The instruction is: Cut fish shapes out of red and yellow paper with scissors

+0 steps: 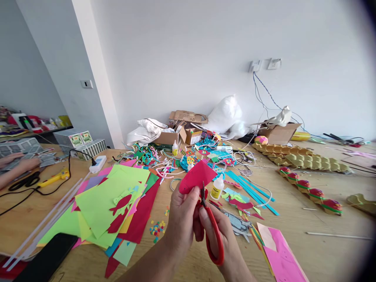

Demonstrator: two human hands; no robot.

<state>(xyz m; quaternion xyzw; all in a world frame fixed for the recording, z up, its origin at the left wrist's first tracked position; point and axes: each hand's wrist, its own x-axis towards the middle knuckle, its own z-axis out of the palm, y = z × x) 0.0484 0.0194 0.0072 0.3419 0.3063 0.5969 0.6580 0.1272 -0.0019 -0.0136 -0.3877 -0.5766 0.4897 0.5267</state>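
My left hand (pixel 180 213) pinches a piece of red paper (pixel 197 176) by its lower edge, holding it above the table. Red-handled scissors (pixel 216 239) are in my right hand (pixel 221 231), fingers wrapped through the loops. Their dark blades point up against the red paper, near my left thumb; whether they are fully closed is hard to see. Just behind the scissors stands a white glue bottle (pixel 217 188) with a yellow label. To the left lies a stack of coloured paper sheets (pixel 111 192) with a dark red fish-shaped cutout (pixel 121 204) on top.
Egg carton strips (pixel 317 161) and a painted egg-carton row (pixel 315 194) lie at right. Cardboard boxes (pixel 169 137) stand by the wall. A black phone (pixel 48 258), a yellow glue gun (pixel 54 177) and another person's hands (pixel 19 164) are at left. Pink paper (pixel 283 254) lies front right.
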